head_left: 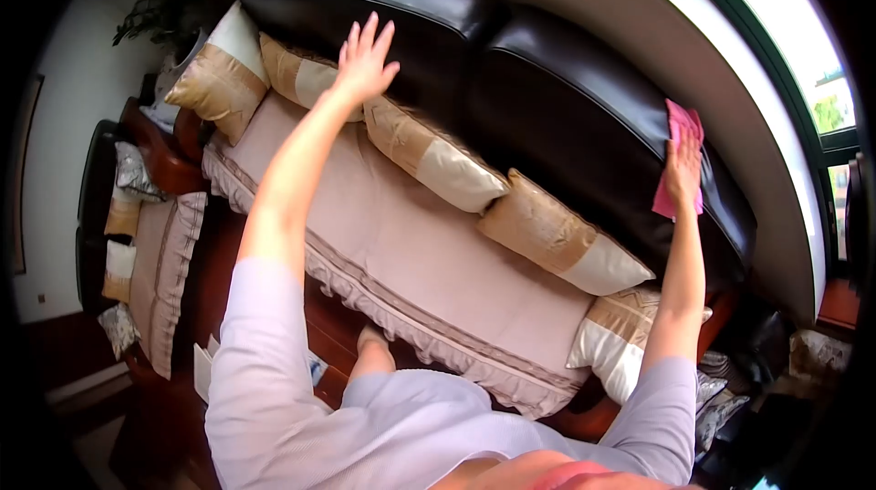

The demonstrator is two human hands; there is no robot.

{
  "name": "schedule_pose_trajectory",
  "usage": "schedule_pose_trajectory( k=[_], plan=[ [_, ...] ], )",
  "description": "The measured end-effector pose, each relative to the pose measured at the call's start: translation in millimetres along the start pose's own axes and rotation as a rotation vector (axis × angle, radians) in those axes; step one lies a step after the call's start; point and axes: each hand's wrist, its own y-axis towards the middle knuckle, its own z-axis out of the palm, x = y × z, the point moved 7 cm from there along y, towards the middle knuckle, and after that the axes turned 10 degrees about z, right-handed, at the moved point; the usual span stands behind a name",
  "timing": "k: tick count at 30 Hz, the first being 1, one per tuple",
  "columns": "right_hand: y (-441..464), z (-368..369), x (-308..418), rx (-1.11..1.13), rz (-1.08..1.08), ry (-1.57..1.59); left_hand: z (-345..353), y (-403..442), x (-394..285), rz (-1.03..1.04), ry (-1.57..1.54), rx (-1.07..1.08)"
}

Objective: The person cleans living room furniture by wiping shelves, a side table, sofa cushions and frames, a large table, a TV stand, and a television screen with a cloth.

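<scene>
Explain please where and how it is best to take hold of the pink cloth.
I would pinch the pink cloth at its far end, beyond the fingertips of the right hand, coming from the side opposite the wrist. The cloth is thin and lies along the top of the dark leather backrest. The flat hand covers its middle, but this end sticks out uncovered.

daylight comes from the window (830,52) beyond and to the right of the right hand (684,175), its upper pane blown out to white; pale glare streaks the dark leather backrest (575,107) between that hand and the left hand (367,66), and the room dims far left of the left hand and below the right. the wide lens bends straight lines into curves and ends in black, rounded corners; both hands look fairly sharp, while the plant (169,11) left of the left hand is softer.
</scene>
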Motion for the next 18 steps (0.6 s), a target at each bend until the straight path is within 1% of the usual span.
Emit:
schedule_pose_trajectory(
  k=[1, 2, 3, 4, 6, 7, 8, 9, 10, 11, 12, 13, 14, 15, 16, 17, 18],
  plan=[
    [-1.7, -0.3, -2.1, -0.015, 0.016, 0.025, -3.2, 25.8, 26.8, -0.046, 0.029, 0.054],
    [4.5, -0.4, -3.6, -0.046, 0.037, 0.050, -8.4, 49.2, 47.6, -0.068, 0.171, 0.084],
    [3.6, -0.9, -4.7, -0.032, 0.183, 0.016, -13.0, 70.2, 65.7, -0.061, 0.250, 0.121],
    [2.4, -2.8, -2.4, -0.020, 0.210, -0.021, -14.0, 85.5, 80.7, -0.050, 0.319, 0.172],
    [8.9, -3.3, -12.1, -0.002, 0.420, -0.033, 6.3, 109.7, 104.4, 0.039, 0.371, 0.341],
    [16.4, 8.9, -28.4, 0.017, 0.484, -0.049, 24.6, 114.7, 114.2, 0.089, 0.313, 0.245],
    [20.0, 15.1, -35.4, -0.062, 0.568, -0.067, 39.3, 117.4, 120.9, 0.134, 0.252, 0.150],
    [24.1, 26.8, -40.6, -0.232, 0.436, -0.007, 45.0, 119.6, 123.6, 0.147, 0.237, 0.169],
    [29.8, 24.3, -21.4, -0.245, 0.506, -0.053, 43.1, 121.3, 122.9, 0.159, 0.224, 0.181],
    [39.9, 26.1, 13.6, -0.035, 0.533, -0.114, 42.2, 122.4, 123.4, 0.169, 0.218, 0.202],
    [51.9, 19.9, 83.5, -0.281, 0.216, 0.000, 43.4, 123.8, 122.3, 0.179, 0.210, 0.224],
    [53.3, 16.3, 153.9, -0.491, -0.120, 0.034, 45.7, 124.6, 121.6, 0.183, 0.232, 0.237],
    [60.2, 4.6, 243.5, -0.466, -0.144, -0.002, 49.2, 125.5, 122.9, 0.184, 0.241, 0.251],
    [75.6, 14.3, 308.7, -0.286, -0.075, 0.013, 49.8, 125.3, 121.6, 0.178, 0.240, 0.269],
    [91.4, 19.0, 363.3, -0.149, 0.022, 0.113, 48.7, 126.0, 121.3, 0.171, 0.246, 0.286],
    [98.9, 10.8, 414.8, 0.101, 0.178, 0.279, 50.8, 126.6, 121.2, 0.173, 0.243, 0.288],
    [105.5, 30.5, 461.2, 0.088, 0.231, 0.787, 52.4, 127.2, 118.6, 0.184, 0.244, 0.281]
  ],
)
